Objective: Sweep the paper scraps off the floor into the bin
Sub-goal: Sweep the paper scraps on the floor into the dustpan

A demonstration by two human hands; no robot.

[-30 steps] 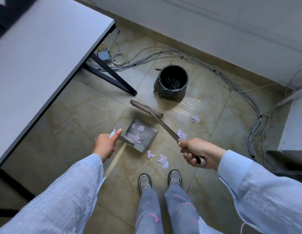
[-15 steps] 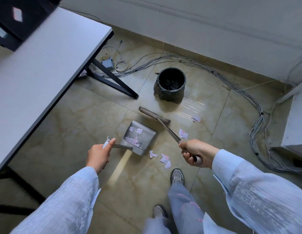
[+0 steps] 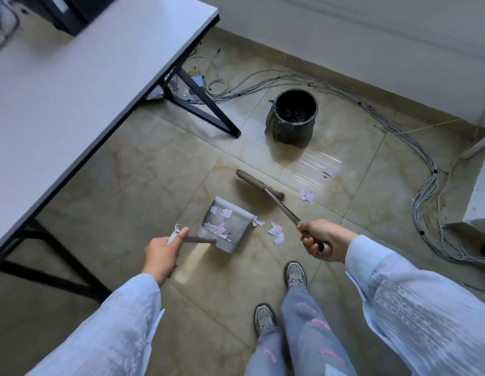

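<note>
My left hand (image 3: 162,253) grips the handle of a grey dustpan (image 3: 227,226) that rests on the tiled floor with a few pale paper scraps inside. My right hand (image 3: 321,238) holds the broom (image 3: 265,189) by its handle; the brush head lies on the floor just beyond the dustpan. Loose paper scraps (image 3: 275,231) lie to the right of the dustpan, more scraps (image 3: 306,196) sit right of the brush head, and one scrap (image 3: 329,172) lies farther out. The black-lined bin (image 3: 293,119) stands upright beyond the broom.
A white table (image 3: 73,85) with black legs (image 3: 206,109) fills the left side. Bundled grey cables (image 3: 423,191) run along the wall and down the right. A white unit (image 3: 480,196) stands at the right edge. My feet (image 3: 295,275) are below the dustpan.
The view has shifted back and left, and my feet have stepped apart. The dustpan and broom head have stayed close together on the floor; the scraps have not moved.
</note>
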